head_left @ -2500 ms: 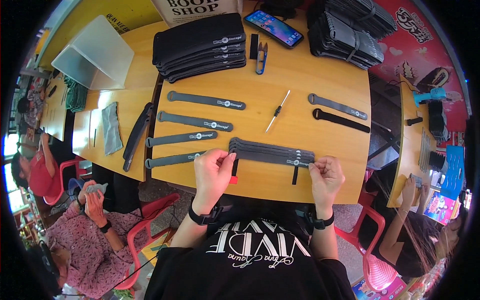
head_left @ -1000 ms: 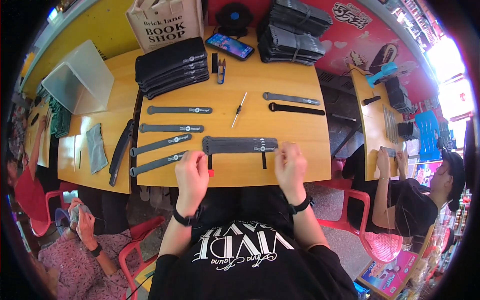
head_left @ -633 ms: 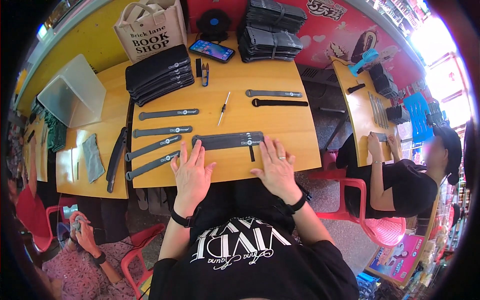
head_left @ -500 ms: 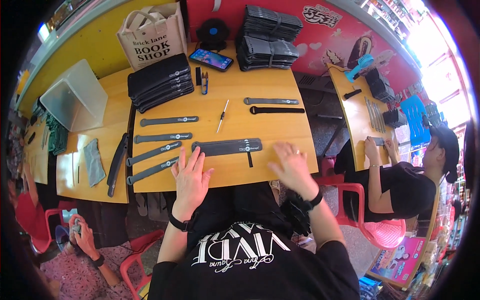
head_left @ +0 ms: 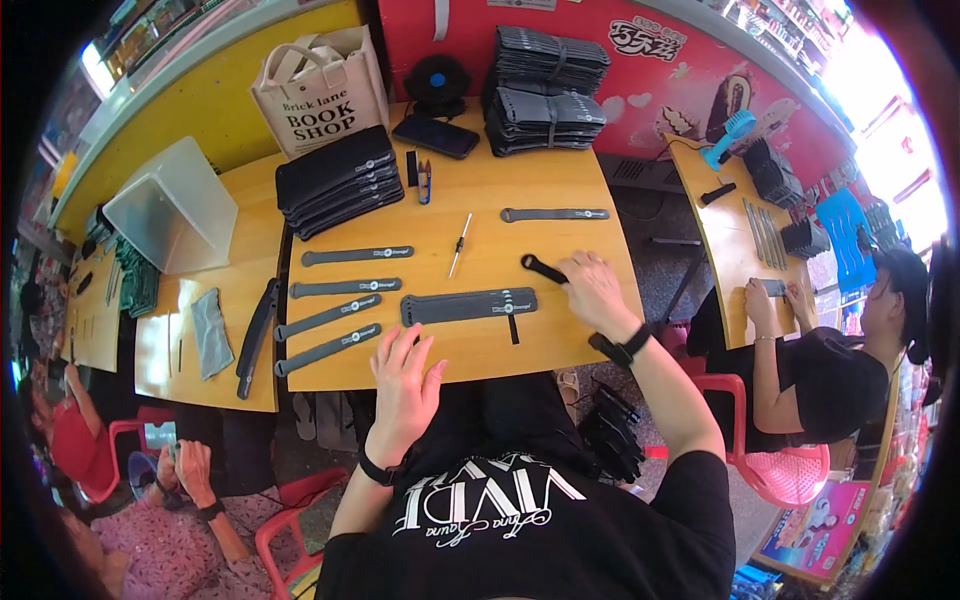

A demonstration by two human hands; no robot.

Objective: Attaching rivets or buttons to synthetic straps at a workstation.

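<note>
My right hand [head_left: 598,288] is closed on one end of a black strap [head_left: 541,267], whose ring-shaped end points left over the wooden table. At the table's front edge is my left hand [head_left: 405,375], fingers spread and holding nothing, just below a fanned stack of grey straps [head_left: 455,307]. A short black strip [head_left: 515,330] sticks out from under that stack. Several single grey straps [head_left: 360,255] lie spaced out to the left. Another grey strap [head_left: 560,214] lies flat beyond my right hand. A thin pen-like tool [head_left: 460,245] rests in mid-table.
Stacked black pouches [head_left: 338,185], a canvas bag [head_left: 325,100], a dark phone [head_left: 436,136] and a small fan [head_left: 437,85] stand at the back. Bundled grey straps [head_left: 548,120] sit back right. A translucent bin [head_left: 175,210] is left. A co-worker [head_left: 850,320] sits at the right table.
My right hand has reached up and taken the black strap from below the far grey one, pulling it nearer. My left hand has come off the strap stack. The phone screen has gone dark.
</note>
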